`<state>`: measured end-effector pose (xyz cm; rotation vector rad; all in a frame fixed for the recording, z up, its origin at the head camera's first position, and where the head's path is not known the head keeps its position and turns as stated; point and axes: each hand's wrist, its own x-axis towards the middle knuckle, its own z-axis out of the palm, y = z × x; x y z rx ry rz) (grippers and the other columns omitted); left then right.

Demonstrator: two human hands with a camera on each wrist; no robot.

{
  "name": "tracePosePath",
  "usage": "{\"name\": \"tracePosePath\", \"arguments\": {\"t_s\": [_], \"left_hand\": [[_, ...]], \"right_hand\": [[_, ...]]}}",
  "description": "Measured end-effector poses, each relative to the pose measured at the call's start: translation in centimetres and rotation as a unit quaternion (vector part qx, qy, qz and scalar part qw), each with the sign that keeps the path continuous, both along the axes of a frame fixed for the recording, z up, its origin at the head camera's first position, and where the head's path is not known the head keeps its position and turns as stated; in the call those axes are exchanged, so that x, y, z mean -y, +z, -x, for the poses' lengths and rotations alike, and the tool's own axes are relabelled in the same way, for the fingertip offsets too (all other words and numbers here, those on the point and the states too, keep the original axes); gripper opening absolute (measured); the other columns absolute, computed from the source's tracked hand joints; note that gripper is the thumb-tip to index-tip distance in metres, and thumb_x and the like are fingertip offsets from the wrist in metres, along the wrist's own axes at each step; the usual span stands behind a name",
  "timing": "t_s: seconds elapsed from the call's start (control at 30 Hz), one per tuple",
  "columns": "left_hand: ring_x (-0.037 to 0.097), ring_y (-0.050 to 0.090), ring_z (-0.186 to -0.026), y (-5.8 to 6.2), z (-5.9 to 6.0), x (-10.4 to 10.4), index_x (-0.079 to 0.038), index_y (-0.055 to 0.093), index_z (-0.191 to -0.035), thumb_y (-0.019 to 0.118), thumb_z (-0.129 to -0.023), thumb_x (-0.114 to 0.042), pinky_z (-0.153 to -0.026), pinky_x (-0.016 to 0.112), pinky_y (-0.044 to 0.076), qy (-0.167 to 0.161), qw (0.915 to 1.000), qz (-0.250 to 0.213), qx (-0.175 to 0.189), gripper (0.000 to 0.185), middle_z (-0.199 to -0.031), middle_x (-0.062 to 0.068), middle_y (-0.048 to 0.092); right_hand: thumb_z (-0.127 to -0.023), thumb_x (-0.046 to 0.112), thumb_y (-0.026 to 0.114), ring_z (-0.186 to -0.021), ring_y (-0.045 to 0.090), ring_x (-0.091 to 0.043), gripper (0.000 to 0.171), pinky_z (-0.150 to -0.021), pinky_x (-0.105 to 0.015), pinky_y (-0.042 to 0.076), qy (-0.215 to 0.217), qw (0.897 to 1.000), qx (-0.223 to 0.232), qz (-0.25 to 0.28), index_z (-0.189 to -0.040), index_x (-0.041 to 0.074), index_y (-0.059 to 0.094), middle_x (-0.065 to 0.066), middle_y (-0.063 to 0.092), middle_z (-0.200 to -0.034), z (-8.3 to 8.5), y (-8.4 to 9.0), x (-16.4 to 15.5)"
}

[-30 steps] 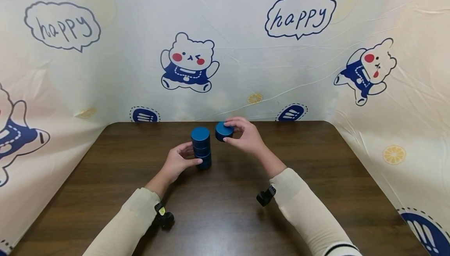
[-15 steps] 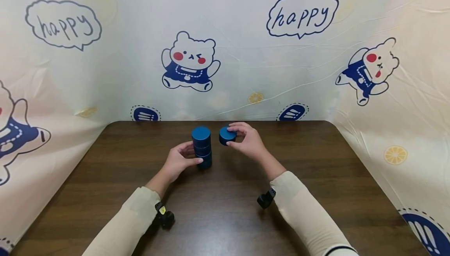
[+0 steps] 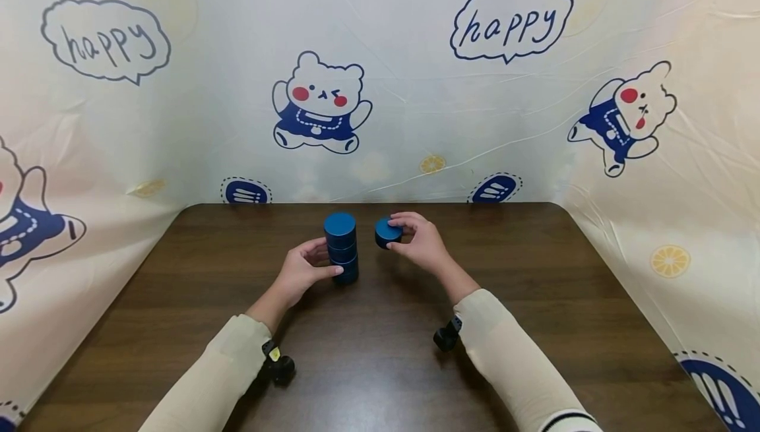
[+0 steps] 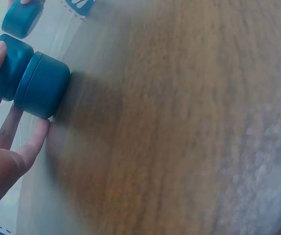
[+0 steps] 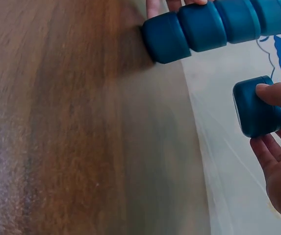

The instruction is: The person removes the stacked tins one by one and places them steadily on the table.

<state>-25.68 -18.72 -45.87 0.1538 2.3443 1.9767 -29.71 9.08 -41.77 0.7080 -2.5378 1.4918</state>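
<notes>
Several round blue tins stand in an upright stack point(image 3: 341, 226) near the far edge of the table. My left hand point(image 3: 299, 274) holds the lower part of this stack, thumb in front and fingers behind. In the left wrist view a fingertip sits low against the bottom tin point(image 4: 44, 85). Just right of the stack, my right hand point(image 3: 423, 244) pinches one more blue tin point(image 3: 387, 234) between thumb and fingers. The right wrist view shows that held tin point(image 5: 252, 108) raised off the table, apart from the stack point(image 5: 204, 29).
The brown wooden table point(image 3: 380, 353) ends just behind the stack. Beyond it hangs a pale cloth point(image 3: 404, 102) with bear prints, which also runs along both sides. A small black camera sits on each sleeve cuff.
My right hand has moved a little to the right and nearer with its tin, widening the gap to the stack. My left hand and the stack have stayed in place.
</notes>
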Motion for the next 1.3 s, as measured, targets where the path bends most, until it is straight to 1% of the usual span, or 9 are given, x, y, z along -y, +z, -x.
{"name": "tracePosePath", "arguments": {"t_s": [0.2, 0.43, 0.73, 1.0, 1.17, 1.3], "left_hand": [[0.031, 0.054, -0.122, -0.1, 0.0, -0.1, -0.009, 0.055, -0.135, 0.087, -0.073, -0.016, -0.104, 0.05, 0.041, -0.003, 1.0, -0.004, -0.005, 0.07, -0.132, 0.013, 0.06], [0.03, 0.054, -0.122, 0.0, 0.0, 0.0, -0.01, 0.055, -0.135, 0.087, -0.074, -0.017, -0.104, 0.05, 0.041, 0.001, 1.0, 0.0, 0.0, 0.069, -0.133, 0.013, 0.059], [0.031, 0.053, -0.122, 0.1, 0.0, -0.1, -0.009, 0.055, -0.135, 0.086, -0.074, -0.016, -0.104, 0.051, 0.041, -0.002, 1.0, -0.003, -0.006, 0.068, -0.132, 0.014, 0.059], [0.031, 0.054, -0.122, 0.1, -0.1, -0.1, -0.01, 0.056, -0.134, 0.086, -0.075, -0.016, -0.103, 0.05, 0.041, 0.0, 1.0, -0.002, -0.005, 0.066, -0.131, 0.013, 0.06], [0.031, 0.054, -0.122, 0.2, -0.1, -0.1, -0.009, 0.056, -0.134, 0.086, -0.074, -0.017, -0.104, 0.05, 0.041, -0.001, 1.0, -0.001, -0.005, 0.068, -0.132, 0.013, 0.06], [0.031, 0.054, -0.122, 0.0, -0.1, -0.1, -0.008, 0.056, -0.134, 0.087, -0.074, -0.017, -0.104, 0.05, 0.041, -0.003, 0.9999, -0.006, -0.008, 0.069, -0.132, 0.014, 0.06]], "right_hand": [[-0.081, 0.005, 0.079, -0.112, 0.061, -0.025, 0.037, -0.095, -0.034, 0.05, -0.012, 1.0, 0.015, -0.006, -0.116, 0.002, 0.069, -0.007, 0.058, -0.131, 0.3, -0.8, -0.1], [-0.081, 0.006, 0.08, -0.117, 0.058, -0.026, 0.037, -0.097, -0.035, 0.049, -0.027, 0.999, 0.018, -0.018, -0.117, 0.004, 0.069, -0.007, 0.058, -0.131, 0.6, -1.7, -0.1], [-0.081, 0.005, 0.08, -0.12, 0.056, -0.025, 0.037, -0.099, -0.036, 0.047, -0.04, 0.998, 0.031, -0.034, -0.116, 0.004, 0.07, -0.006, 0.059, -0.131, 1.0, -2.9, 0.0], [-0.08, 0.005, 0.08, -0.12, 0.056, -0.027, 0.037, -0.099, -0.037, 0.047, -0.046, 0.997, 0.046, -0.031, -0.116, 0.002, 0.07, -0.009, 0.059, -0.13, 1.3, -3.9, 0.0], [-0.079, 0.004, 0.081, -0.12, 0.056, -0.027, 0.037, -0.099, -0.038, 0.047, -0.047, 0.997, 0.052, -0.025, -0.114, 0.001, 0.07, -0.01, 0.06, -0.129, 1.3, -4.4, 0.0], [-0.079, 0.005, 0.081, -0.12, 0.057, -0.027, 0.037, -0.099, -0.038, 0.047, -0.048, 0.997, 0.054, -0.03, -0.114, 0.001, 0.07, -0.009, 0.06, -0.129, 1.5, -4.7, -0.1]]}}
